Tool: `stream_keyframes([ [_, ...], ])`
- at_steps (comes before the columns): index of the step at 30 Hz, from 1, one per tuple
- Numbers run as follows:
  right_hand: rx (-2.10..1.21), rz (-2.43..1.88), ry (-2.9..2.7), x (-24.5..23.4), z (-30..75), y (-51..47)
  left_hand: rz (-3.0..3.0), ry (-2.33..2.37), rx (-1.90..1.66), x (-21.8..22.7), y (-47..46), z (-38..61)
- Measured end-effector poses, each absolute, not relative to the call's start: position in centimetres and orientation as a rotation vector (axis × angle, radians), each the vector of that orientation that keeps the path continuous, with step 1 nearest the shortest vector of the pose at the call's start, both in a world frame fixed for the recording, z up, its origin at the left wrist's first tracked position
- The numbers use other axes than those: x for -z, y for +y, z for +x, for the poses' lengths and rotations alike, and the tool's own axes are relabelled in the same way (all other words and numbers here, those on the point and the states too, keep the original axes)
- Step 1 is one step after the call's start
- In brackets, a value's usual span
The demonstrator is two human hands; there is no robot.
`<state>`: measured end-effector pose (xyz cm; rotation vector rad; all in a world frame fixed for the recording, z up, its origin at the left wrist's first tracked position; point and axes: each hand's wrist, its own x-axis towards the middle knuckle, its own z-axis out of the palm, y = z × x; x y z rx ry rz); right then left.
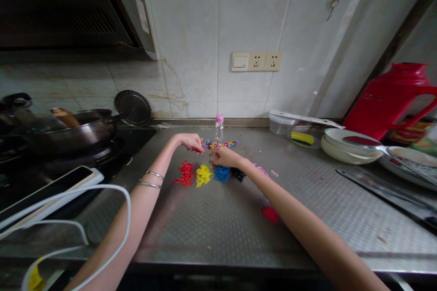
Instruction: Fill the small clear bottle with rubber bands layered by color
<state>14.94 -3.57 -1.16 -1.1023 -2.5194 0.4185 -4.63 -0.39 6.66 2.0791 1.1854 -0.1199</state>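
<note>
Your left fingers [199, 148] pinch closed at the edge of the mixed rubber bands [220, 144]; your right fingers [215, 153] close just below them (any band held is too small to tell). A red pile [185, 173], yellow pile [204, 175], blue pile [222, 174] and black pile [237, 174] sit on the steel counter [218, 232], below a tiled wall [211, 18] with sockets [261, 61].

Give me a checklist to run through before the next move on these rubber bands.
1. Left hand gripping the mixed multicoloured rubber-band pile: cannot tell; it is at the pile's left end.
2. Right hand beside that pile: ok.
3. Red rubber-band pile apart from yellow rubber-band pile: ok.
4. Blue rubber-band pile apart from black rubber-band pile: cannot tell; they nearly touch.
5. Pink rubber bands gathered: not ok; loose on the diamond-plate steel counter.
6. White cable off the left forearm: not ok.
</note>
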Motion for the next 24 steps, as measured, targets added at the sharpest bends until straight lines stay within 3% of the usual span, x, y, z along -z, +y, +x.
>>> stream_keyframes([
  [24, -0.449, -1.086, -2.455, 1.4, 15.0, -3.0, 2.05, 1.254, -0.061, -7.7, 0.0, -7.5],
])
